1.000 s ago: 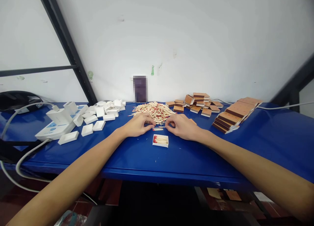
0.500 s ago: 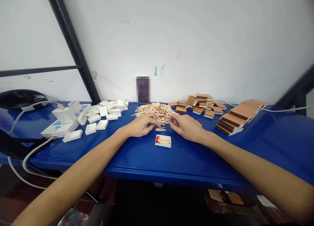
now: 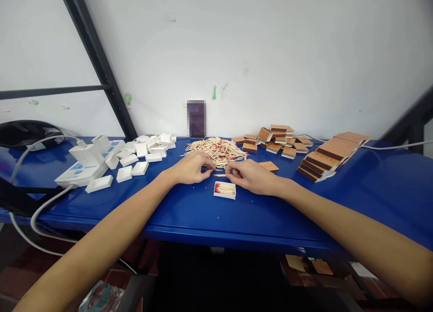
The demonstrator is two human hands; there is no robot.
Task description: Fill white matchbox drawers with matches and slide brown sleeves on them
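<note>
A loose pile of red-tipped matches (image 3: 218, 149) lies at the back middle of the blue table (image 3: 203, 213). In front of it sits a small white tray (image 3: 224, 190) partly filled with matches. My left hand (image 3: 191, 167) rests at the pile's near edge, fingers curled and pinched on matches. My right hand (image 3: 248, 176) is just right of the tray, its fingers pinched on a few matches (image 3: 220, 175) lying between both hands. A single brown matchbox sleeve (image 3: 269, 166) lies behind my right hand.
Empty white inner trays (image 3: 142, 152) are heaped at the left beside a white power strip (image 3: 83, 167) with a grey cable. Brown sleeves (image 3: 275, 138) are piled at the back right, with a neat brown stack (image 3: 329, 156) further right. A black metal frame (image 3: 98, 64) rises at the left.
My right hand has drawn leftward and nearer to the tray, pulling a few matches out of the pile. The brown sleeve behind it is now uncovered. The left hand has barely shifted.
</note>
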